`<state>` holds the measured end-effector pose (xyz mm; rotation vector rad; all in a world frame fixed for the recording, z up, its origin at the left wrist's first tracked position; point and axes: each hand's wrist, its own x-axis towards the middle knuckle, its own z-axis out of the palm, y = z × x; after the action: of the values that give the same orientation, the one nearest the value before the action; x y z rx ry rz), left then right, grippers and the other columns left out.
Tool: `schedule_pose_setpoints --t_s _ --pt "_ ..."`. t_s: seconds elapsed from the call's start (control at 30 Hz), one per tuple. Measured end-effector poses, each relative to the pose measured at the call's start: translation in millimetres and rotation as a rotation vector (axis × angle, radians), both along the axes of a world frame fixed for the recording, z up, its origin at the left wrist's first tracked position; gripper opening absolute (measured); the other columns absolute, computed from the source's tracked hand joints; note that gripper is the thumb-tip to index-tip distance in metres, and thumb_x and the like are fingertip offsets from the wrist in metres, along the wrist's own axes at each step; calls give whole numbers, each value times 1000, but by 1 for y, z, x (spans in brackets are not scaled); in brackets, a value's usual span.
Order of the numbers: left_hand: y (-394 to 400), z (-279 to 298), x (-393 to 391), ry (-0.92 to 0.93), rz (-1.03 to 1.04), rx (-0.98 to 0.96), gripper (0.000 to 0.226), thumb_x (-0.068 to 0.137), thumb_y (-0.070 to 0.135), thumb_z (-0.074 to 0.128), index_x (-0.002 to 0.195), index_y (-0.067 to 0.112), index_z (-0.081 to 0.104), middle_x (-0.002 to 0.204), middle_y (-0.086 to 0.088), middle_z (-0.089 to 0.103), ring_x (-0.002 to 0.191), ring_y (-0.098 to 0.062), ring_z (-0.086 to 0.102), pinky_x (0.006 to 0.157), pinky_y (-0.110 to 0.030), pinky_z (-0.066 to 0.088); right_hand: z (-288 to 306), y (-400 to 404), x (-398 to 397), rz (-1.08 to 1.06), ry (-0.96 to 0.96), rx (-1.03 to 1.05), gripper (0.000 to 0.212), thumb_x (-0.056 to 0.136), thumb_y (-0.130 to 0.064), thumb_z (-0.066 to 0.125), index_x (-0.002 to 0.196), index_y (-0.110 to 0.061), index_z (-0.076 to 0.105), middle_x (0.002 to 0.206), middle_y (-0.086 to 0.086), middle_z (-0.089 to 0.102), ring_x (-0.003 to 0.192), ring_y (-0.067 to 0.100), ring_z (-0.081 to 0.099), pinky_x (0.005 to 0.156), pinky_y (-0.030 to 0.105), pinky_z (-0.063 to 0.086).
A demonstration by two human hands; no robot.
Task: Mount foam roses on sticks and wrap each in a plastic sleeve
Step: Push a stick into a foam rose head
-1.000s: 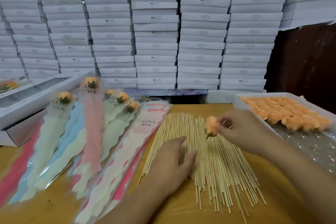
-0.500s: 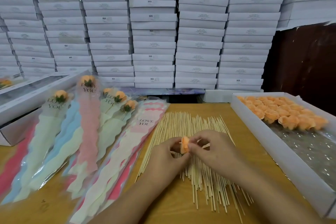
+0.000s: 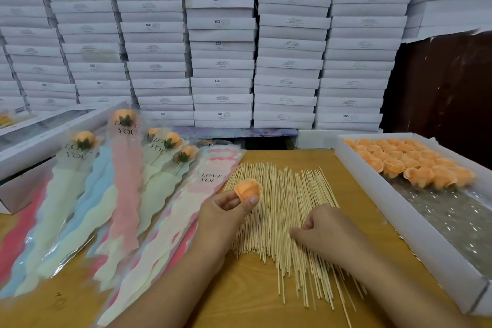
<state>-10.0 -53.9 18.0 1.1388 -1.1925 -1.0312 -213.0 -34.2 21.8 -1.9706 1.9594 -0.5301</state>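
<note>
Our left grip [image 3: 229, 208] pinches the foam rose [image 3: 248, 189]; our right grip [image 3: 322, 229], fingers curled, rests on the sticks [image 3: 282, 210], any held stick hidden.

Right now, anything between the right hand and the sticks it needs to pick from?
Nothing visible. The right hand already rests on the pile of sticks, fingertips touching them. The left hand pinches the foam rose above the pile's left edge, clear of the right hand.

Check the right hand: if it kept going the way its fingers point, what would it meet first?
The right hand points down and leftward; its fingers already seem to be at the pile of sticks, so it would probably meet sticks first, though contact is unclear.
</note>
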Motion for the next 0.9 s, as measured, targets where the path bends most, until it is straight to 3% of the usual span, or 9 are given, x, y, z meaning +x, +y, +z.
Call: schedule_pose_setpoints --t_s 0.1,0.23,0.4,0.67,0.77,0.9 --pt "0 1 1 17 7 30 16 77 33 84 89 29 73 77 14 76 59 6 65 56 -15 49 -1 2 2 -23 -37 14 54 90 -42 66 48 -22 38 42 -7 29 38 13 30 53 27 33" --pt "0 2 1 19 8 36 14 78 31 84 86 29 72 75 14 76 57 7 64 49 -8 45 3 6 7 -41 -13 43 59 86 -54 67 47 -23 36 39 -8 29 37 13 30 49 27 31" --pt "0 3 0 6 11 34 13 78 32 83 83 32 71 74 17 75 60 8 65 49 -7 45 3 10 9 -37 0 29 49 85 -31 62 46 -22 34 38 -8 24 38 12 27 50 26 28" --pt "1 6 0 30 4 59 17 77 36 83 87 30 71 74 14 75 57 7 64 47 -8 44 4 10 8 -63 -23 65 43 80 -26 60 47 -22 32 39 -9 21 39 12 23 48 26 21" --pt "1 7 1 65 -6 83 29 72 41 81 95 24 73 76 9 76 62 4 67 51 -10 47 7 8 5 -64 -112 109 44 81 -28 62 49 -22 34 42 -8 24 39 12 25 51 27 22" --pt "-3 4 5 153 -27 134 25 81 33 79 99 17 76 84 -5 78 78 -11 74 60 -16 54 10 4 -3 -59 -191 124 48 82 -30 65 44 -22 36 40 -9 27 36 12 26 49 25 23"
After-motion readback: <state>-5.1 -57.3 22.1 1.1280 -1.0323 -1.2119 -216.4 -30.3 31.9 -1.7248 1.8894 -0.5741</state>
